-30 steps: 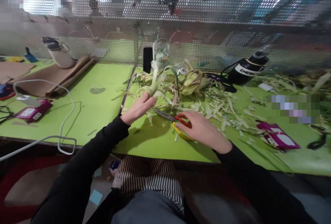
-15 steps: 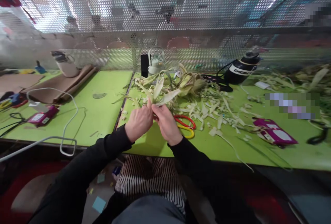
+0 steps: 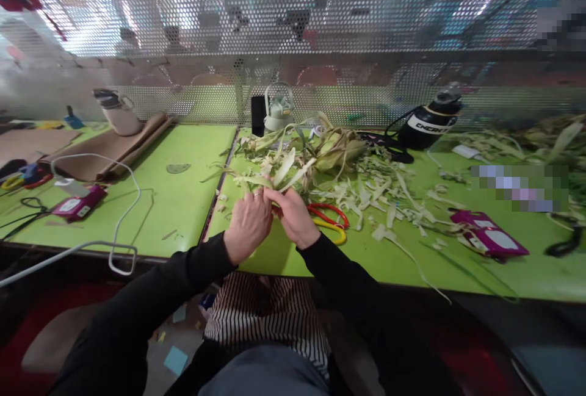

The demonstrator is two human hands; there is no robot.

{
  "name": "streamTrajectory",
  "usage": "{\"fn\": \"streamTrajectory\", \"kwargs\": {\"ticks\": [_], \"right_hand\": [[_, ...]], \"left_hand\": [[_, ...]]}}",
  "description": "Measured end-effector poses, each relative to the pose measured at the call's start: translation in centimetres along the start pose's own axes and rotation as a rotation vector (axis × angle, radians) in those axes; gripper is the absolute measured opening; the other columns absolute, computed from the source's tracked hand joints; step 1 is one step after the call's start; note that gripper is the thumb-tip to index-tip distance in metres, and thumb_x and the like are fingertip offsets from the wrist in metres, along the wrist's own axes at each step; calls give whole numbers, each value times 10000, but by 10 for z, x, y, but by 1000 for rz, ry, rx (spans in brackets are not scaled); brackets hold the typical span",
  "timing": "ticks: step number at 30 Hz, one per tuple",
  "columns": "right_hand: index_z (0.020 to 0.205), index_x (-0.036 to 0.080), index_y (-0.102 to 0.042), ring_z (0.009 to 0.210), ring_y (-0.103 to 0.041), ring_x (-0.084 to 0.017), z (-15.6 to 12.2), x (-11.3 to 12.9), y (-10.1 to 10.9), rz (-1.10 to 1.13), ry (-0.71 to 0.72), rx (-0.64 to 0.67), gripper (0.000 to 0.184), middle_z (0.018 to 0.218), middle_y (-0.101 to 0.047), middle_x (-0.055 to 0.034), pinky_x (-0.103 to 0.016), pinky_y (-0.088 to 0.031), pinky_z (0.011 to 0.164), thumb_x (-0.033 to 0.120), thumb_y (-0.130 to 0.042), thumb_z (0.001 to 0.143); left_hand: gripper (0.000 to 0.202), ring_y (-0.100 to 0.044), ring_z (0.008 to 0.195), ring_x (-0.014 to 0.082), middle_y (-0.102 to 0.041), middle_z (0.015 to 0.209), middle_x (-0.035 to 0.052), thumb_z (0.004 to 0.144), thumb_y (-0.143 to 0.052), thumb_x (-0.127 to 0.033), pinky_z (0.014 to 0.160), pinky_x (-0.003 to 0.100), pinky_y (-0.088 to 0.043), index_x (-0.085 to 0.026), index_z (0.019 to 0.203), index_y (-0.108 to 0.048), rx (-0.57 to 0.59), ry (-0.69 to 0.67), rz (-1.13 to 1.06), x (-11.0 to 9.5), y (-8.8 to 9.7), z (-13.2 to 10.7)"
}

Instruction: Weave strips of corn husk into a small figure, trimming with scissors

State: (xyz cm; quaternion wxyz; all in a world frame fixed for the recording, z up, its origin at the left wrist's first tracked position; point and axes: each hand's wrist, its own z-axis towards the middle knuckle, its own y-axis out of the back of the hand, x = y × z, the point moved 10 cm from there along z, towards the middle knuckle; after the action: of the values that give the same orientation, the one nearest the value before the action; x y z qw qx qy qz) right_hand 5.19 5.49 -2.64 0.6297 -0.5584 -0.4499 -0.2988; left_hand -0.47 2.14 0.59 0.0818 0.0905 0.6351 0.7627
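Observation:
Pale green corn husk strips (image 3: pixel 284 166) fan out from between my hands over the front of the green table. My left hand (image 3: pixel 249 222) is closed on the husk, its back turned up and a ring on one finger. From the other side my right hand (image 3: pixel 295 216) pinches the same husk, thumb and fingers meeting the left ones. The gathered lower end is hidden by my fingers. Beside my right hand lie scissors with red and yellow handles (image 3: pixel 336 231), partly covered. Behind is a heap of corn husks (image 3: pixel 341 149).
Husk scraps (image 3: pixel 366 191) litter the table (image 3: pixel 366 262). A pale green bottle (image 3: pixel 278 116), a phone (image 3: pixel 258 115) and a black bottle (image 3: pixel 423 127) stand at the back. Purple devices (image 3: pixel 489 234) lie at both sides. A white cable (image 3: pixel 119 219) loops at left.
The husk strips between my hands have tipped lower and spread, with one now lying toward the left. My left hand has turned slightly, its fingers showing more from above.

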Motion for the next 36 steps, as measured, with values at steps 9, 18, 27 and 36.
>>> {"fn": "streamTrajectory", "kwargs": {"ticks": [9, 18, 27, 36], "right_hand": [[829, 211, -676, 735, -700, -118, 35, 60, 66, 59, 51, -144, 129, 780, -741, 14, -227, -568, 651, 254, -589, 913], [787, 156, -683, 566, -632, -80, 33, 91, 94, -186, 25, -138, 211, 677, -707, -17, -176, -529, 557, 249, -578, 944], [800, 197, -595, 398, -286, -60, 30, 118, 130, -648, 82, -176, 221, 494, -352, 81, -203, -260, 384, 386, -562, 910], [531, 168, -609, 373, -460, -123, 19, 129, 148, -1330, -308, -44, 349, 532, -588, -50, -322, -385, 420, 363, -895, 579]], "left_hand": [[504, -679, 785, 223, -693, 1058, 134, 1016, -306, -314, 614, 303, -477, -144, 1490, -298, -8, 17, -169, 44, 16, -5], [343, -624, 985, 200, -685, 1099, 77, 906, -543, -379, 886, 324, -491, -156, 1162, -595, 69, -137, -1000, 57, 10, 0], [216, -399, 530, 63, -506, 690, -38, 870, -592, -372, 499, 187, -338, -159, 877, -554, 79, 147, -1393, 93, 6, -3], [431, -229, 439, 30, -374, 639, -49, 974, -410, -513, 413, 178, -168, -130, 927, -601, 114, 189, -1790, 93, -4, 8]]}}
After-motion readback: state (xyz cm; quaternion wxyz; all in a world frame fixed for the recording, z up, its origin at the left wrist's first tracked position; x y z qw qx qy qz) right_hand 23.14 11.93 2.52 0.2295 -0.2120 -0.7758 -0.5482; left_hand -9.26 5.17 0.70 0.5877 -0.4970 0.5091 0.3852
